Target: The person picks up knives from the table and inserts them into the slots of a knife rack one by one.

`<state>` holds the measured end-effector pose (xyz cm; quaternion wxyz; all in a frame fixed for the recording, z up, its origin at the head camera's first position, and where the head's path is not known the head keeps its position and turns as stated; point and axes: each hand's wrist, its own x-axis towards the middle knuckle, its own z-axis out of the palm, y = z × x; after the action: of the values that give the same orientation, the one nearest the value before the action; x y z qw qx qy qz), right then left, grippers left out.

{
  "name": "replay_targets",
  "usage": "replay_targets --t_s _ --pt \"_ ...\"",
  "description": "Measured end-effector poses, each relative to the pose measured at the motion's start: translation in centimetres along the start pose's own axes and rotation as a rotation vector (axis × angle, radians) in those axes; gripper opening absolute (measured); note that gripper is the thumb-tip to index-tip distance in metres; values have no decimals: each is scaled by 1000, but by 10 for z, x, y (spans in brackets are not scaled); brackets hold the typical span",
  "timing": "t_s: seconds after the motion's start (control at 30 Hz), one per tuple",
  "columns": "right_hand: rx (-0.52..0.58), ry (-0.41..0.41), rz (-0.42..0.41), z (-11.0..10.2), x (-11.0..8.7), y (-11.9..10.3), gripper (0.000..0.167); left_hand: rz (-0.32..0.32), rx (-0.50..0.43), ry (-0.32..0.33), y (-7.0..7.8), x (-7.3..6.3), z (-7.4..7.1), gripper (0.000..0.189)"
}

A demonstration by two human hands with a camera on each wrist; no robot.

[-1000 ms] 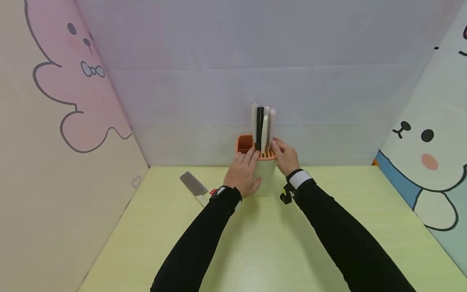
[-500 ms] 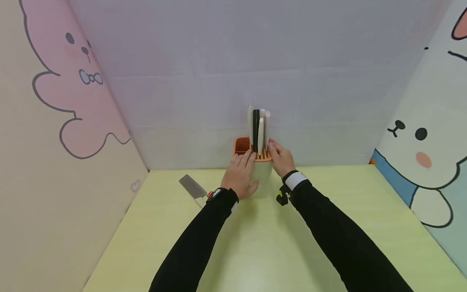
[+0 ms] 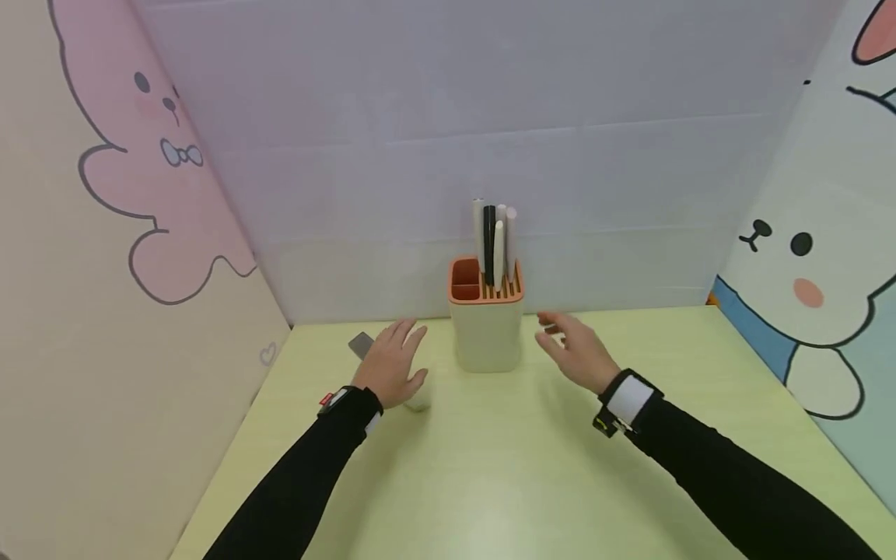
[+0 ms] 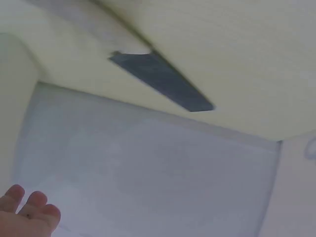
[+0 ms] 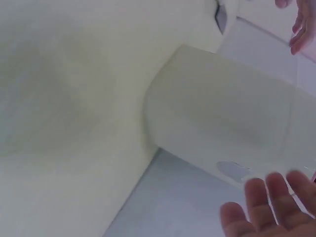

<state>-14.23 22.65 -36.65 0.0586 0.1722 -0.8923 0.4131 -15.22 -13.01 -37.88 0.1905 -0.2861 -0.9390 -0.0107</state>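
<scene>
A kitchen knife [image 3: 360, 344] with a wide grey blade and a pale handle lies on the table at left. My left hand [image 3: 392, 364] is over it with fingers spread and hides most of the handle. In the left wrist view the blade [image 4: 163, 81] shows above my fingertips [image 4: 37, 200], apart from them. A cream knife block [image 3: 488, 338] with an orange top stands upright at the back. Several knives are in its slots, their white handles around a black handle [image 3: 489, 245]. To its right, my right hand [image 3: 577, 354] is held in the air, fingers loosely bent, holding nothing.
The pale yellow table [image 3: 483, 467] meets a plain lilac back wall [image 3: 392, 194]. Side panels with cartoon animals, a pink one [image 3: 168, 225] and a white one [image 3: 826, 257], bound it. Two square compartments [image 3: 465, 274] sit at the block's left.
Both hands have left the knife block. The left moved left and down over the lying knife; the right moved right and down. The knives in the block stay put.
</scene>
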Motion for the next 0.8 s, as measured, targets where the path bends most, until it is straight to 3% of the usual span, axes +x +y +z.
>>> replay_targets --t_s 0.17,0.3,0.4,0.53,0.67,0.8 --pt "-226 -301 44 -6 -41 29 56 -126 -32 -135 -41 -33 19 73" --pt "-358 -407 132 -12 -58 64 74 -249 -81 -254 -61 -50 34 81" --pt "-455 -407 156 -16 -68 95 85 -296 -104 -325 -65 -58 48 88" --pt "-522 -357 156 -19 -80 123 93 -311 -123 -387 -60 -59 59 92" --pt "-522 -326 177 -17 -85 131 97 -291 -135 -419 -54 -58 64 91" --pt "-530 -317 188 -18 -87 132 98 -262 -166 -397 -50 -61 75 89"
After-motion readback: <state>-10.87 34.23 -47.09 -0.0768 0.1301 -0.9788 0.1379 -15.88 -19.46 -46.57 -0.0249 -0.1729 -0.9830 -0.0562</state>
